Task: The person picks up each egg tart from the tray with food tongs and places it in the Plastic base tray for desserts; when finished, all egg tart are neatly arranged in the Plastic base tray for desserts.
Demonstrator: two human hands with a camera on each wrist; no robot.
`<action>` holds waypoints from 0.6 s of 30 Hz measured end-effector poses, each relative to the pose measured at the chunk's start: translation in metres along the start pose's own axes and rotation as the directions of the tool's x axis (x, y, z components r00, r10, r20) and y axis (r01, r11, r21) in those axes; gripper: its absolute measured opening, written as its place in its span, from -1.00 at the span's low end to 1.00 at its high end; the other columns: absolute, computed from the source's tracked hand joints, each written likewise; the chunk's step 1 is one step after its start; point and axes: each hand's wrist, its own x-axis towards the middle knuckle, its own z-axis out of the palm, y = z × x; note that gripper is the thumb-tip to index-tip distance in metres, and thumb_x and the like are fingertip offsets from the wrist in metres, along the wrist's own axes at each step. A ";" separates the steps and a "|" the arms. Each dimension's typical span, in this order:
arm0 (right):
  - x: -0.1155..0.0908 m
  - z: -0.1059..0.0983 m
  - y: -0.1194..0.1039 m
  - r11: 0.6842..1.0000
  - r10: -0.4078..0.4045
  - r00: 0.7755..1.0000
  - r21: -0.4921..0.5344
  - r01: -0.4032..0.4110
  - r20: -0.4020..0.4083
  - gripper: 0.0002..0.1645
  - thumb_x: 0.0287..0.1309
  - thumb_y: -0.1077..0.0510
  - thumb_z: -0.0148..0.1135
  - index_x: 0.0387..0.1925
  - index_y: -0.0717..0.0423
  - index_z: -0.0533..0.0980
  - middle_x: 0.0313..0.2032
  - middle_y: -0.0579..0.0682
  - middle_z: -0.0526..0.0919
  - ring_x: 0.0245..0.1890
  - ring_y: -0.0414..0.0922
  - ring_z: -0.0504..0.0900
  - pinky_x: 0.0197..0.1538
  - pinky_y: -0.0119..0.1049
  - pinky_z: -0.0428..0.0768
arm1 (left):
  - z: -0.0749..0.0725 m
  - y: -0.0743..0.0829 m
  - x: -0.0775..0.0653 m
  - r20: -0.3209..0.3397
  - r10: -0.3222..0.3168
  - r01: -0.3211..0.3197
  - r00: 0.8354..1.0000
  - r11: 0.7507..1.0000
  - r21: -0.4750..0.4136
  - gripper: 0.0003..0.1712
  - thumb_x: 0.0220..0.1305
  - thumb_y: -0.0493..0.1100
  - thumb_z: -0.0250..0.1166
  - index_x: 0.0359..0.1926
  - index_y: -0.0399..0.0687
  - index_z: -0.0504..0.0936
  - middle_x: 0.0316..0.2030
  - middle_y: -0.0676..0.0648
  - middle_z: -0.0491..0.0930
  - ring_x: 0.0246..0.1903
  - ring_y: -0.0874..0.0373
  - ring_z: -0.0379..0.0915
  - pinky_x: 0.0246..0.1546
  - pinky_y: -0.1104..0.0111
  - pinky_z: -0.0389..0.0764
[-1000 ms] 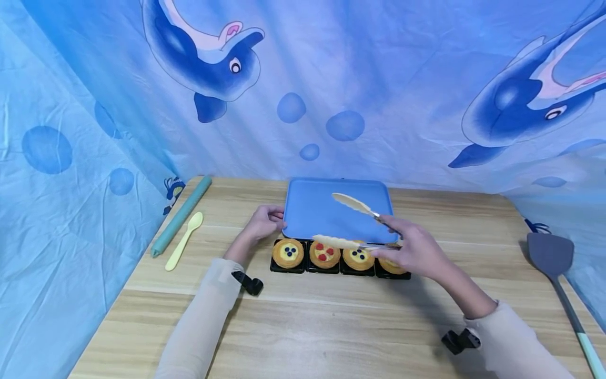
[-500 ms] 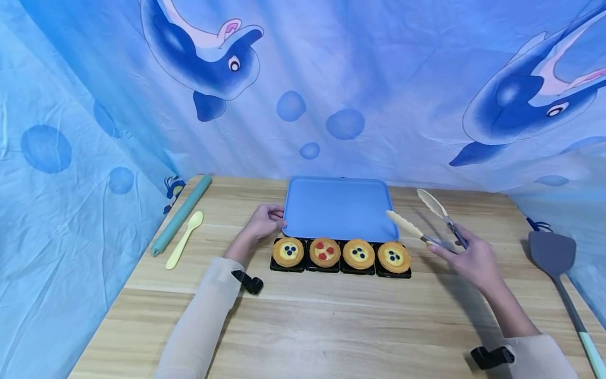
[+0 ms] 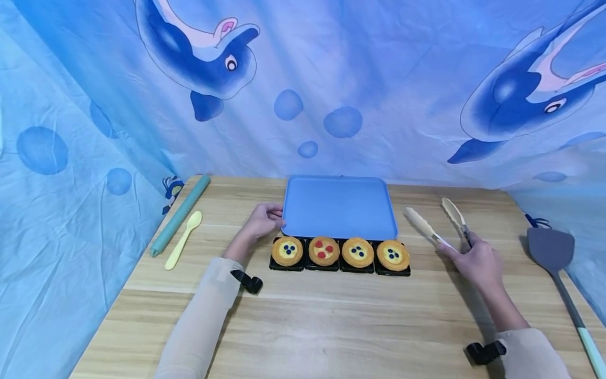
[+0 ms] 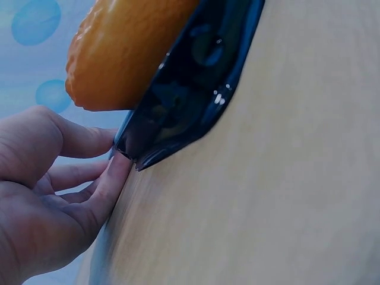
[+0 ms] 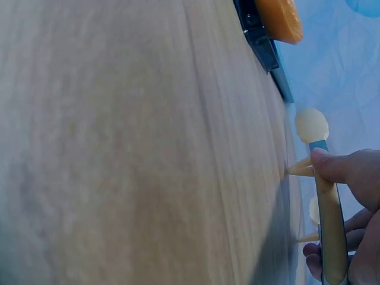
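Note:
My left hand pinches the left edge of a light blue tray near its front corner. Along the tray's front side stands a row of egg tarts in black plastic holders. One tart has red berries; the others, such as the tart at the right end, carry dark blue ones. To the right of the tray, my right hand holds a pair of tongs with cream scalloped tips. The tongs' arms are spread, with nothing between them, low over the table. In the right wrist view, thumb and fingers grasp the tongs' handle.
A green rolling pin and a pale yellow spoon lie at the table's left. A grey spatula with a mint handle lies along the right edge. A blue dolphin-print curtain hangs behind and beside the wooden table.
My right hand has carried the tongs from above the tarts and tray to the right, then lower toward the table. The left hand stays at the tray's edge.

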 end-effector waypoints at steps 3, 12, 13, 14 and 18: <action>-0.001 0.002 0.001 1.000 0.009 1.000 0.000 -0.009 0.016 0.13 0.16 -0.32 0.32 0.28 0.59 0.23 -0.51 0.20 0.49 -0.47 0.14 0.44 -0.50 -0.13 0.37 | 0.000 0.000 0.000 0.003 0.000 0.000 1.000 1.000 -0.001 -0.41 0.16 -0.46 0.30 0.25 -0.44 0.43 -0.01 -0.30 0.51 -0.05 -0.10 0.47 -0.09 0.28 0.61; -0.005 0.006 -0.003 0.996 0.003 1.000 -0.088 -0.001 0.023 0.17 0.21 -0.30 0.27 0.37 0.57 0.07 -0.25 0.50 0.51 -0.43 0.24 0.48 -0.51 -0.03 0.41 | -0.001 -0.004 0.000 0.011 -0.005 0.004 1.000 1.000 0.006 -0.40 0.16 -0.45 0.32 0.25 -0.45 0.42 0.00 -0.31 0.52 -0.03 -0.11 0.48 -0.05 0.26 0.61; -0.005 0.006 -0.003 0.995 -0.001 1.000 -0.101 0.003 0.020 0.17 0.21 -0.31 0.26 0.38 0.56 0.07 -0.26 0.49 0.51 -0.45 0.21 0.48 -0.54 -0.07 0.38 | -0.001 -0.005 0.000 0.010 -0.006 0.005 1.000 1.000 0.008 -0.40 0.17 -0.44 0.31 0.25 -0.45 0.42 0.00 -0.31 0.52 -0.03 -0.11 0.48 -0.06 0.25 0.62; -0.006 0.007 -0.003 0.994 -0.005 1.000 -0.112 0.007 0.017 0.17 0.21 -0.32 0.25 0.38 0.54 0.07 -0.26 0.49 0.51 -0.47 0.20 0.47 -0.56 -0.10 0.36 | -0.001 -0.005 0.000 0.010 -0.006 0.006 1.000 1.000 0.008 -0.40 0.17 -0.45 0.31 0.26 -0.45 0.42 0.00 -0.31 0.52 -0.03 -0.11 0.48 -0.06 0.25 0.62; -0.007 0.007 -0.003 0.992 -0.026 0.999 -0.123 0.028 0.024 0.19 0.21 -0.35 0.23 0.40 0.53 0.05 -0.20 0.54 0.49 -0.45 0.20 0.48 -0.58 -0.10 0.36 | -0.002 -0.005 -0.002 0.004 -0.018 0.018 1.000 1.000 0.005 -0.40 0.17 -0.45 0.31 0.26 -0.44 0.42 0.00 -0.31 0.52 -0.04 -0.11 0.47 -0.06 0.23 0.61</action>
